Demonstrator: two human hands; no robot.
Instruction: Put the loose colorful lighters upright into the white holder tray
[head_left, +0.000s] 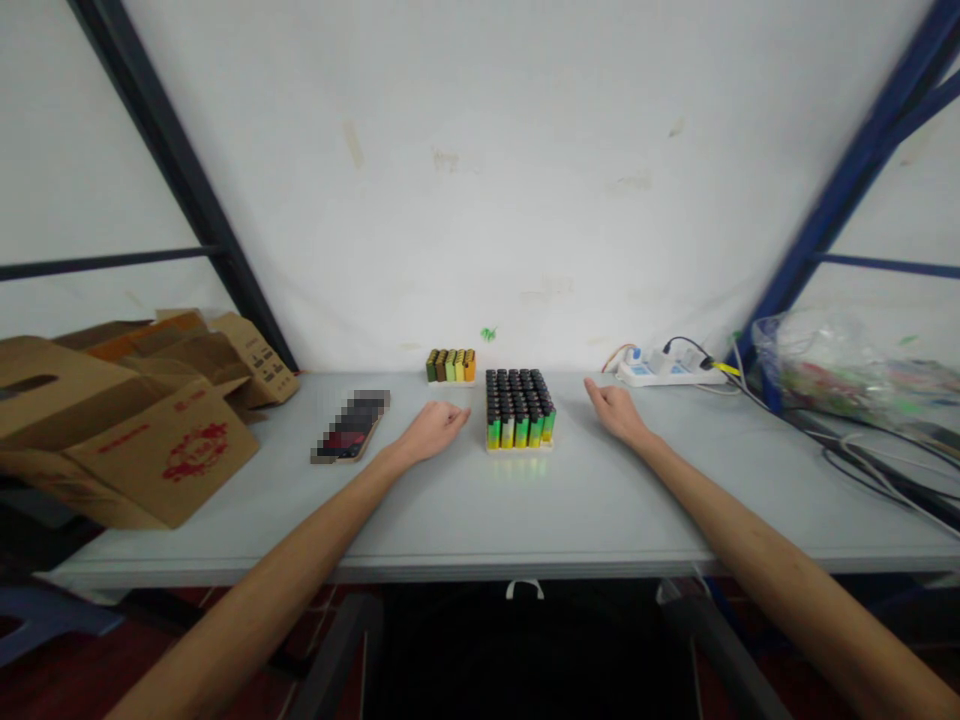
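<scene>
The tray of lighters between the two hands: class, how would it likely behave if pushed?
The lighters, packed upright in close rows, would probably shift together. Their tray looks shallow, so outer ones might tip. The tabletop looks glossy, so sliding seems easy.

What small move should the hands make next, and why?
Probably ease the left hand and right hand inward toward the black-topped lighters. The upright block stands between them, and neither hand touches it; bare tabletop shows in both gaps.
</scene>
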